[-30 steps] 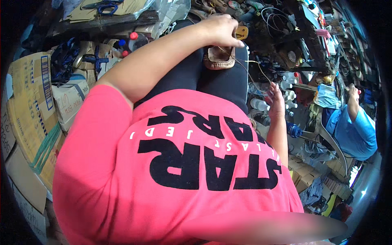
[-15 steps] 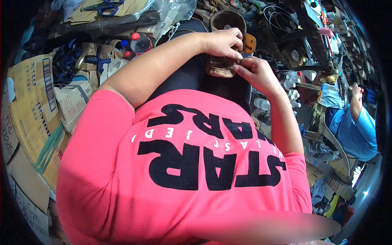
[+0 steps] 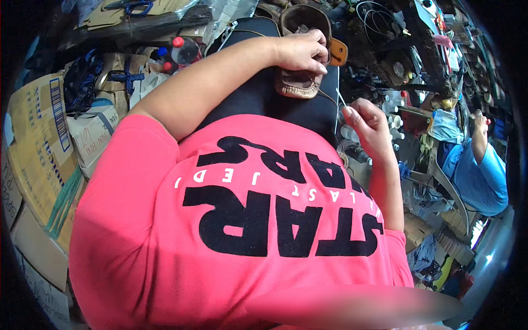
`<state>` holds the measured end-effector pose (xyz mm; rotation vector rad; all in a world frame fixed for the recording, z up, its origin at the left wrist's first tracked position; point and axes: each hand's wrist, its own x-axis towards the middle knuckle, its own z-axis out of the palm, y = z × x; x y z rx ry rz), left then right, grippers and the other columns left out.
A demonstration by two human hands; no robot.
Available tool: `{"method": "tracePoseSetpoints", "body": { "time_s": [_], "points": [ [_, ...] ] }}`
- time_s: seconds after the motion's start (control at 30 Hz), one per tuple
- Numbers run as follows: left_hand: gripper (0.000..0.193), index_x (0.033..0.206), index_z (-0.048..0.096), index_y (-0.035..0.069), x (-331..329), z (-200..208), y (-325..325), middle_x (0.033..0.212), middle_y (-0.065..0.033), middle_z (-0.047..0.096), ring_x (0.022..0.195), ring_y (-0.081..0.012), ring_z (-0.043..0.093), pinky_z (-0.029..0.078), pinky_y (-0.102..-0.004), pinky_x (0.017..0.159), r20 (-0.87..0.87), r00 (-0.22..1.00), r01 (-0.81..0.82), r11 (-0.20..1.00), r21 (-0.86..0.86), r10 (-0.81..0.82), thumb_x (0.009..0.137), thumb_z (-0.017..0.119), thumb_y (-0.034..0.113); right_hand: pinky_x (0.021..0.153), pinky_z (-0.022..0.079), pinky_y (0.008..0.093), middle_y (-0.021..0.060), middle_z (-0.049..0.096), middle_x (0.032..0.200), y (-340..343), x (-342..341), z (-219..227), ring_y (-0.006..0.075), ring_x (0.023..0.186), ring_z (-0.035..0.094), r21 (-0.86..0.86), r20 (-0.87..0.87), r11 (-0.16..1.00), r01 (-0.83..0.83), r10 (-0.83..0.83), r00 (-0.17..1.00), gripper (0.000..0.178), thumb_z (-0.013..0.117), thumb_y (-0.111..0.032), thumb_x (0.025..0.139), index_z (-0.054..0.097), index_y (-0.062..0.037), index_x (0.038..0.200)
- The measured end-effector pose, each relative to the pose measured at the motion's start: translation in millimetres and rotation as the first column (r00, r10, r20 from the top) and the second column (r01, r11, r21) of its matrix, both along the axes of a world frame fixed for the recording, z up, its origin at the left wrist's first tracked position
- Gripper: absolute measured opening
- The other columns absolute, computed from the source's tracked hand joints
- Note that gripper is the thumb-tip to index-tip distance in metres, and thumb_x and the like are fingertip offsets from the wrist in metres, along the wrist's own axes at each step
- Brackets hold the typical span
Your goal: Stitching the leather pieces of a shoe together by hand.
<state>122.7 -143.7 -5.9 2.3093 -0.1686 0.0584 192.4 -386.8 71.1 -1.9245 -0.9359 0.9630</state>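
Observation:
A brown leather shoe (image 3: 297, 88) with a gathered, stitched toe rests on my dark-clothed lap, its toe end nearest me. My left hand (image 3: 302, 52) is closed over the shoe's side, fingers curled into its opening. Away from the shoe, to its right, my right hand (image 3: 366, 121) is closed in a pinch on a thin, pale needle-like piece (image 3: 340, 96). A fine thread (image 3: 328, 97) curves from the toe toward that hand. An orange-tan leather piece (image 3: 339, 52) with small holes sits against the shoe's far right side.
Cardboard boxes (image 3: 41, 143) and a red-capped bottle (image 3: 184, 51) stand at the left. Blue-handled scissors (image 3: 137, 7) lie at the far left. Several clear bottles (image 3: 393, 104) and coiled wire (image 3: 374, 16) crowd the right. Another person in a blue shirt (image 3: 476, 176) is at the far right.
My right hand has drawn away from the shoe's toe, rightward and toward me, with the pale piece in its fingers. My left hand stays on the shoe.

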Motion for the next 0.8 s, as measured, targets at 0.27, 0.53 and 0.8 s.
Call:
{"method": "tracePoseSetpoints", "body": {
  "time_s": [0.27, 0.53, 0.8],
  "points": [
    [0.016, 0.083, 0.067, 0.005, 2.5, 21.7, 8.3, 0.087, -0.0079, 0.061, 0.082, -0.0228, 0.061, 0.048, -0.0336, 0.076, -0.029, 0.998, 0.051, 0.999, 0.019, -0.050, 0.072, 0.072, 0.016, 0.062, 0.045, 0.0272, 0.0067, 0.058, 0.077, 29.8, -3.0, -15.0, 0.0151, 0.068, 0.057, -0.030, 0.399, 0.995, -0.094, 0.098, 0.912, 0.017, 0.067, -0.010, 0.082, 0.069, -0.0080, 0.098],
    [0.016, 0.088, 0.071, 0.007, 9.1, 17.2, 8.7, 0.084, -0.0063, 0.060, 0.082, -0.0197, 0.060, 0.048, -0.0307, 0.075, -0.170, 0.976, 0.100, 0.974, -0.205, -0.136, 0.073, 0.071, 0.011, 0.061, 0.047, 0.0309, 0.0105, 0.059, 0.077, 38.4, -0.5, -16.3, 0.0226, 0.067, 0.060, -0.061, 0.520, 0.992, -0.107, 0.123, 0.846, 0.017, 0.067, -0.011, 0.080, 0.070, -0.0094, 0.096],
    [0.017, 0.089, 0.072, 0.008, 17.8, 12.7, 9.9, 0.087, -0.0063, 0.057, 0.085, -0.0199, 0.058, 0.047, -0.0308, 0.078, -0.184, 0.970, 0.116, 0.970, -0.216, -0.157, 0.073, 0.070, 0.010, 0.060, 0.048, 0.0320, 0.0115, 0.061, 0.078, 44.2, 5.5, -25.2, 0.0246, 0.067, 0.062, -0.010, 0.504, 0.995, -0.094, 0.087, 0.859, 0.014, 0.068, -0.009, 0.076, 0.070, -0.0087, 0.090]
  ]
}}
